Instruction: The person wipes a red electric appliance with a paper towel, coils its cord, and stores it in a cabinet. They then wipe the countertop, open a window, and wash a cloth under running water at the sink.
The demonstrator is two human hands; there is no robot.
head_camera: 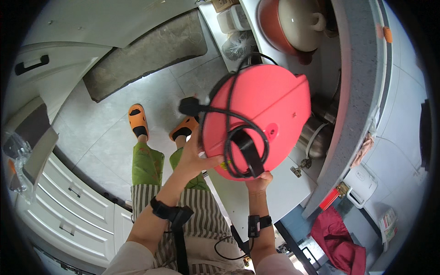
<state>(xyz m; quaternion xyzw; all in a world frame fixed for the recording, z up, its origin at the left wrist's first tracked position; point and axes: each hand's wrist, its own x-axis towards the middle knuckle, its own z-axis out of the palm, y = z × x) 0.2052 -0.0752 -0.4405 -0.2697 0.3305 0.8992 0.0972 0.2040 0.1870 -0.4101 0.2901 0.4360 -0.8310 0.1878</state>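
A round pinkish-red electric appliance [275, 92] is held up in both my hands, tilted so that a broad red face shows. My left hand [196, 154] grips its left edge, with the thumb on the near face. My right hand [261, 182] supports the lower edge beside a black bracket [249, 151]; most of its fingers are hidden beneath. A black power cord [237, 127] loops around this bracket and across the red face. Its plug [189, 106] hangs out past the left side.
Beyond the appliance is an open lower cabinet with a lidded casserole [299, 25], a metal pot [314, 135] and plastic containers [233, 19]. Its white door [285, 199] stands open below my hands. A stone-like countertop edge [357, 103] borders the right. A grey mat [147, 51] lies on the floor.
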